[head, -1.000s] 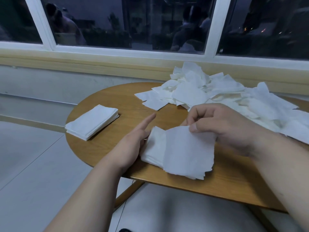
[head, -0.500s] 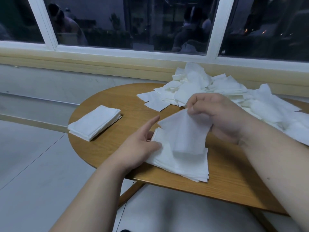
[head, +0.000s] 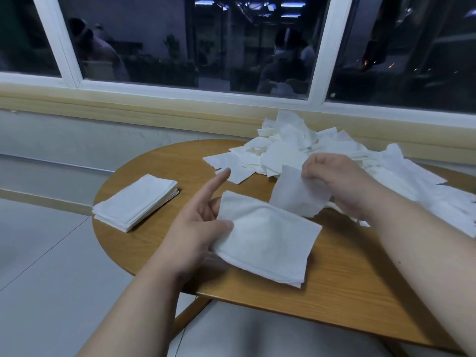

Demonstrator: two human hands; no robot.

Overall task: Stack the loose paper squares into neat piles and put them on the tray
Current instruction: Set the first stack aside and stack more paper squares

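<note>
Right hand [head: 337,184] raised one square [head: 293,199]; left hand [head: 195,228] grips pile [head: 268,240]; second pile [head: 136,202].

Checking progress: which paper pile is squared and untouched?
The stack at the left edge of the table: squared, untouched. The left hand holds the near pile, the right hand one sheet; the heap is loose.

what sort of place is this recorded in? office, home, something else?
Probably a shared indoor room, such as an office or common area, at night. A round wooden table stands beside a white-framed window. The dark glass shows other people and ceiling strip lights. The floor is pale tile.
</note>
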